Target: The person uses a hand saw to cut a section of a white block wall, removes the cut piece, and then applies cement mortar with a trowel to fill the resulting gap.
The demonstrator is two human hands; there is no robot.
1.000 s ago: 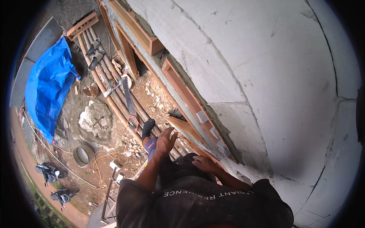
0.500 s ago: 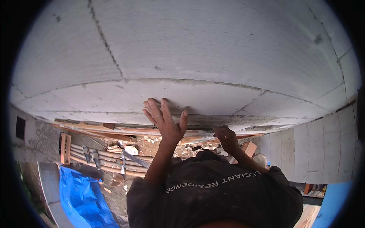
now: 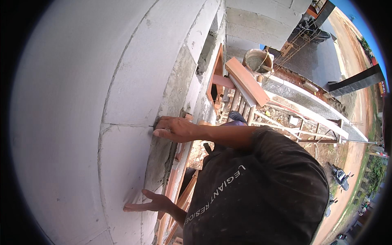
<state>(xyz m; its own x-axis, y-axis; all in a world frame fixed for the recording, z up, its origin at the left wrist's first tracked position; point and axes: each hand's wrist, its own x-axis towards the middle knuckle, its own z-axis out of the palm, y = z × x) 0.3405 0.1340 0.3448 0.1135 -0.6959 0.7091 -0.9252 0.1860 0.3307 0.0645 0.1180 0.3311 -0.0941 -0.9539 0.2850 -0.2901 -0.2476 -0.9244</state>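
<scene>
A wall of pale blocks (image 3: 61,102) fills the left side, with dark joint lines between the blocks. My left hand (image 3: 153,201) rests against it low down, fingers stretched and thumb apart, holding nothing. Higher up, my right hand (image 3: 175,129) is at the wall where a block joint meets a rough grey concrete band (image 3: 157,163). Its fingers are curled together, and a small dark tip shows beside them. What they hold, if anything, is too small to make out.
Beside the wall stands a bucket (image 3: 258,61) of grey material, near a reddish wooden beam (image 3: 247,81) above poles (image 3: 239,102). Wooden frame pieces (image 3: 185,196) run below the concrete band. Farther right are a low block wall (image 3: 314,100), a dirt road (image 3: 326,220) and a motorbike (image 3: 339,176).
The view has swung to the right and tilted, bringing the bucket, beam and road into sight. My right hand has moved up onto the block joint; my left still lies on the wall.
</scene>
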